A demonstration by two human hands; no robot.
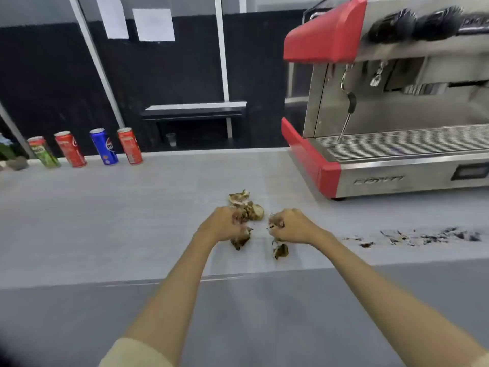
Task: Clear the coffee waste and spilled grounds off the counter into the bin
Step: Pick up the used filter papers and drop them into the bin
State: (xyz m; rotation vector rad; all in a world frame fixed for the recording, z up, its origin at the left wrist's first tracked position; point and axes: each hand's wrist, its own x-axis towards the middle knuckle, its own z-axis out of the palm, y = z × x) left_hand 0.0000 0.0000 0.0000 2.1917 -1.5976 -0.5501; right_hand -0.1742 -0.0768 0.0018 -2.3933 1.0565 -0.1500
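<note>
At frame centre, the left hand curls around stained coffee waste on the grey tabletop. The right hand grips another crumpled piece. Spilled grounds streak the tabletop at right, below the espresso machine. Four cans line the far edge, upper left.

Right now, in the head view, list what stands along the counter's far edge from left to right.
Green drink can → red cola can → blue cola can → red drink can → red-and-steel espresso machine.
</note>
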